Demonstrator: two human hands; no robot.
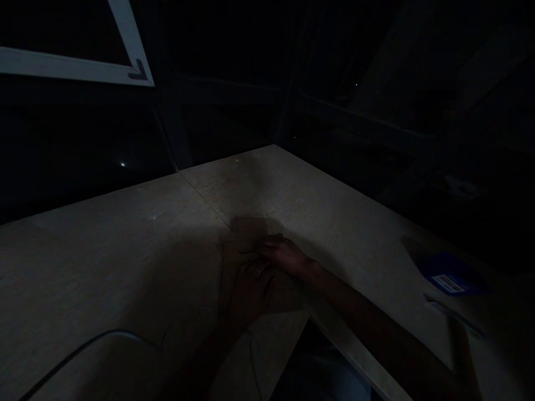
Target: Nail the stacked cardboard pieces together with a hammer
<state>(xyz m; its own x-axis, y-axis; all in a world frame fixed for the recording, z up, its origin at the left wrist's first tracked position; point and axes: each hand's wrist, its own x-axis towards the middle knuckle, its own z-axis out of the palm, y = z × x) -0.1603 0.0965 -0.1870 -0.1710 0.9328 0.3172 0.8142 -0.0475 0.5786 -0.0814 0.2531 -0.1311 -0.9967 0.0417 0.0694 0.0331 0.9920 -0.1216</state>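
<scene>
A flat brown piece (232,259), leather or cardboard by its look, lies on the pale countertop under both my hands. Faint dotted lines like small holes run along parts of it. My left hand (253,289) rests over its near middle, fingers bent and closed against it. From the right, my right hand (284,253) reaches in, its fingertips pinched together close to the left fingers. Anything tiny between those fingertips is lost in the dark. A thin thread-like line (252,356) trails down the counter below my left hand.
A dark cord (112,332) curves across the counter (104,239) at lower left. On the right are a blue container (453,273) with a white label and a slim blade-like tool (455,316). Dark windows stand behind; one white frame (75,69) hangs open at upper left.
</scene>
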